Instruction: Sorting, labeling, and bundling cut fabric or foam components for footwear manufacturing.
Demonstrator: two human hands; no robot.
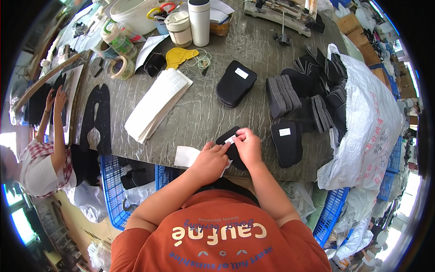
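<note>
Fingers (243, 132) of the right hand (249, 147) appear to pinch a white label (229, 140) on a black pad (237, 158) near the desk's front edge; those of the left hand (210, 162) lie close together across it, and whether they grip is unclear. Both hands cover much of the pad, and part of the label is hidden. A white sheet (185, 155) runs partly out of sight beneath the left hand. At upper right, grey-edged bundles (283, 96) disappear behind a white sack (367, 122). The top border crops a white tumbler (199, 25) and a metal device (276, 19); the dark rim crops a co-worker (43, 170) at left. The desk (201, 111) lies bare between a paper stack (156, 104) and a labelled pad pile (235, 84). A separate labelled pad (287, 147) bounds the right side, well apart from the hand; the front edge passes just below the work.
</note>
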